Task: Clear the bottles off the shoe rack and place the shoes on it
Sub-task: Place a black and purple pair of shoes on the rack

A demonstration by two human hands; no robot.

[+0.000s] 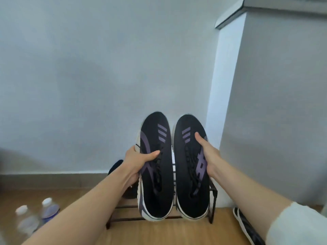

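A: Currently, head view. Left hand (139,160) closed round the left shoe (155,167), thumb across the laces, fingers (131,149) wrapped under the outer edge of the sole. Right hand (208,156) closed round the right shoe (192,167), thumb lying along the upper, remaining fingers hidden behind the shoe.

B: Shoe position?

A: Both black with purple stripes and white soles, side by side and almost touching, toes pointing at the wall (106,76), heels toward the person. They sit over the right half of the shoe rack (213,193); whether the soles rest on its bars or are held just above, cannot tell.

B: Rack?

A: Black wire frame on the wooden floor (159,234), back edge against the wall, right end beside a grey cabinet (274,112). A dark item (115,167) lies at the rack's left end, mostly hidden by the left forearm.

B: Bottles?

A: Two clear bottles (37,216) with white caps upright on the floor, well left of the rack. Another shoe (245,225) lies on the floor off the rack's right front corner.
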